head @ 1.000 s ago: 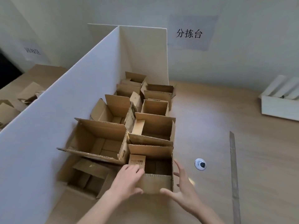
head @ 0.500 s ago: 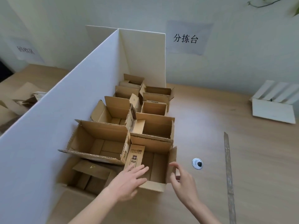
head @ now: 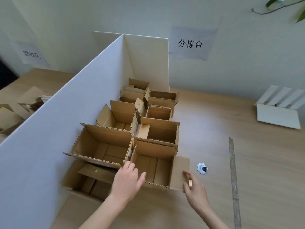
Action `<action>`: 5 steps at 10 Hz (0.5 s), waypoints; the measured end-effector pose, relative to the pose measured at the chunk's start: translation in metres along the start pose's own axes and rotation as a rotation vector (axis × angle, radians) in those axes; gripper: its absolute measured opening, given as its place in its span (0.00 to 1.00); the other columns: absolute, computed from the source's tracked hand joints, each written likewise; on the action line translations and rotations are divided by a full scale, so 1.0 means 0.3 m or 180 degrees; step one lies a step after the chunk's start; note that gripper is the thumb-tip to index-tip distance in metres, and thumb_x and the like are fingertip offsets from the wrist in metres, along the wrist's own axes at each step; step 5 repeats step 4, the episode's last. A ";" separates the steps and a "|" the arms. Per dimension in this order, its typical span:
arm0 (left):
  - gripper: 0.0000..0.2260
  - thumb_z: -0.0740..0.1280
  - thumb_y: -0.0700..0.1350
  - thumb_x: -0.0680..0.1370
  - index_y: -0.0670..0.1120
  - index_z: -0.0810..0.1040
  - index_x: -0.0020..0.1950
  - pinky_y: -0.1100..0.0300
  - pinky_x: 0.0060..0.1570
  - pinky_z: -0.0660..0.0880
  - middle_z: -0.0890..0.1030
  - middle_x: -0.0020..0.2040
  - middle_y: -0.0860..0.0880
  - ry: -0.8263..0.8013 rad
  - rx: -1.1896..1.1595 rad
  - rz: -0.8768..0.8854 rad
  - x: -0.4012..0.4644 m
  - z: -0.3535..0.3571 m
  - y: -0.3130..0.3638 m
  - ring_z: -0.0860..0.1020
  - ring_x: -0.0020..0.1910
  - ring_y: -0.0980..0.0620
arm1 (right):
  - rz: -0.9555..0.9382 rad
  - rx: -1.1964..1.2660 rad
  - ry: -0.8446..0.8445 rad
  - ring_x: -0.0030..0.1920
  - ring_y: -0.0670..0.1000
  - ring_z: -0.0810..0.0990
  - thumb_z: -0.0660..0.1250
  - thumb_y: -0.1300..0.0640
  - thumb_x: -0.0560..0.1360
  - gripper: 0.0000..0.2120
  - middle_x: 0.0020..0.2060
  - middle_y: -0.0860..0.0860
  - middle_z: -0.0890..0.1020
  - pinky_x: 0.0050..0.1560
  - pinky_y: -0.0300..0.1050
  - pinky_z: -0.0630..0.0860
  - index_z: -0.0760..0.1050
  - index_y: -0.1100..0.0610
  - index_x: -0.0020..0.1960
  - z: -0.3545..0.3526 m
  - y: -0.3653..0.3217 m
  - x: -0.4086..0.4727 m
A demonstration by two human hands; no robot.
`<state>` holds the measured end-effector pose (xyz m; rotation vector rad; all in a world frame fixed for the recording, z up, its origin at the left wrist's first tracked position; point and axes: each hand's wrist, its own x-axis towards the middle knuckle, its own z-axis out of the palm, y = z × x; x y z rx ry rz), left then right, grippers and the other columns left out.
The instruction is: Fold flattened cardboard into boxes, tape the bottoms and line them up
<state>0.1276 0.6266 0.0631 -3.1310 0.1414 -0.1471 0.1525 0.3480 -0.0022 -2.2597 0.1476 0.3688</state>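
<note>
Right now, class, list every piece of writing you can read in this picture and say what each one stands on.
"分拣台": paper sign on the back wall, right of the white divider.
"回收区": paper sign on the wall left of the divider, slightly blurred.
Print on the flap of a far cardboard box: too small to read.

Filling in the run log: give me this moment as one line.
stage: lining up | left hand: open, on nearest box near rim | right hand: pinches its right flap, folded outward | box upright, open-topped
</note>
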 end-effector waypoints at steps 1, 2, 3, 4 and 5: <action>0.14 0.65 0.51 0.76 0.46 0.81 0.35 0.54 0.35 0.77 0.78 0.37 0.48 -0.0210 0.0153 -0.0167 0.003 -0.018 0.003 0.78 0.46 0.46 | -0.0050 -0.0037 0.0005 0.43 0.47 0.84 0.64 0.62 0.78 0.22 0.56 0.43 0.83 0.47 0.47 0.77 0.74 0.44 0.67 0.002 -0.003 -0.015; 0.09 0.74 0.51 0.71 0.47 0.81 0.36 0.52 0.36 0.75 0.78 0.37 0.48 -0.0346 0.0261 -0.0173 0.012 -0.035 0.022 0.77 0.40 0.47 | -0.0083 -0.0073 -0.0004 0.44 0.46 0.82 0.64 0.62 0.78 0.22 0.54 0.42 0.82 0.47 0.45 0.74 0.74 0.46 0.69 -0.007 -0.019 -0.025; 0.09 0.75 0.53 0.70 0.48 0.82 0.39 0.53 0.36 0.75 0.79 0.38 0.50 -0.0182 0.0128 -0.0081 0.010 -0.039 0.051 0.78 0.39 0.48 | -0.0276 0.0059 -0.0060 0.56 0.46 0.82 0.65 0.58 0.79 0.22 0.66 0.43 0.79 0.56 0.41 0.75 0.72 0.42 0.71 -0.030 -0.041 -0.047; 0.10 0.74 0.55 0.71 0.50 0.85 0.47 0.55 0.43 0.79 0.82 0.44 0.52 -0.0078 -0.0012 0.0080 -0.030 -0.054 0.084 0.81 0.45 0.51 | -0.0588 -0.0173 -0.0253 0.75 0.44 0.68 0.64 0.48 0.81 0.24 0.76 0.36 0.65 0.69 0.45 0.71 0.67 0.34 0.75 -0.071 -0.069 -0.113; 0.10 0.74 0.55 0.71 0.50 0.85 0.47 0.55 0.43 0.79 0.82 0.44 0.52 -0.0078 -0.0012 0.0080 -0.030 -0.054 0.084 0.81 0.45 0.51 | -0.0588 -0.0173 -0.0253 0.75 0.44 0.68 0.64 0.48 0.81 0.24 0.76 0.36 0.65 0.69 0.45 0.71 0.67 0.34 0.75 -0.071 -0.069 -0.113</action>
